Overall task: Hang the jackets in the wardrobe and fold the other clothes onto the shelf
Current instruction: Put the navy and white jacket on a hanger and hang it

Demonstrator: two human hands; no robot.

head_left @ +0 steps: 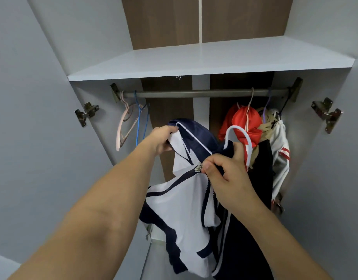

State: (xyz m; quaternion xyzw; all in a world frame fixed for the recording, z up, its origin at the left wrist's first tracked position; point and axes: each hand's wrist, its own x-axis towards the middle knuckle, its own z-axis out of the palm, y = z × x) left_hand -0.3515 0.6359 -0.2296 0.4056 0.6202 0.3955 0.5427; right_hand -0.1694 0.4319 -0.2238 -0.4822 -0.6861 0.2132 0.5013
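Observation:
A navy and white zip jacket (186,201) hangs in front of me inside the open wardrobe, below the grey rail (194,93). My left hand (164,139) grips its collar at the upper left. My right hand (224,168) pinches the collar by the zip pull, with the white hanger (247,142) and its hook rising just above my fingers. On the rail's right side hang a red jacket (244,120), a beige garment (265,126) and a white jacket with red stripes (280,150). The white shelf (194,59) above the rail is bare.
Empty pink hanger (123,126) and blue hanger (141,122) hang at the rail's left end. Both wardrobe doors stand open, with metal hinges (87,114) on each side. The rail's middle stretch is free.

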